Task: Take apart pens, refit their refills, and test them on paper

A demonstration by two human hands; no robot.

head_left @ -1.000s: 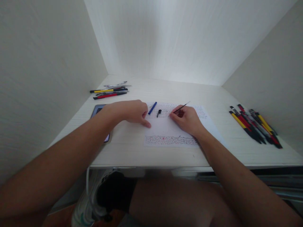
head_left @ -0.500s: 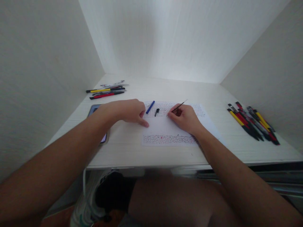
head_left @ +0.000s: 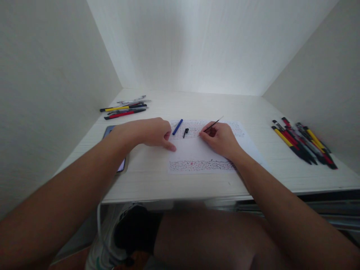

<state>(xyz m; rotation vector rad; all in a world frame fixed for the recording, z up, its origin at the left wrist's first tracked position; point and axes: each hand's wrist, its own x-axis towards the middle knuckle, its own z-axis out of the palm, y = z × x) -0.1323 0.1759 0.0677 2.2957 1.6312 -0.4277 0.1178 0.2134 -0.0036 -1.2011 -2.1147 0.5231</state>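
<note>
Paper (head_left: pixel 187 149) lies flat on the desk (head_left: pixel 152 185), with close rows of small writing along its far part, a blank band across the middle, and a denser strip of black and red marks along its near edge. The right hand (head_left: pixel 221 139) rests over it, the grip pinching a thin dark pen (head_left: pixel 213 125) between thumb and fingers. The pen slants up and away to the right, its pale upper end rising clear above the knuckles, while its lower end emerges just past the fingertips, beside the lowest of the far rows (whether the point actually touches the sheet is too small to tell).

The left hand (head_left: pixel 154 132) is at the left edge of the paper, its thumb spread away from the curled fingers and reaching onto the blank band; that grip has nothing visible in it. Between the two hands, on the written rows, lie a blue tube (head_left: pixel 177 127), nearer the left fingers, and a small black cap (head_left: pixel 186 133).

A phone (head_left: pixel 121 167) lies partly hidden beneath the left forearm. A cluster of pens (head_left: pixel 123 108) sits beyond it at the far left, and more pens (head_left: pixel 292 141) are gathered well to the right.
</note>
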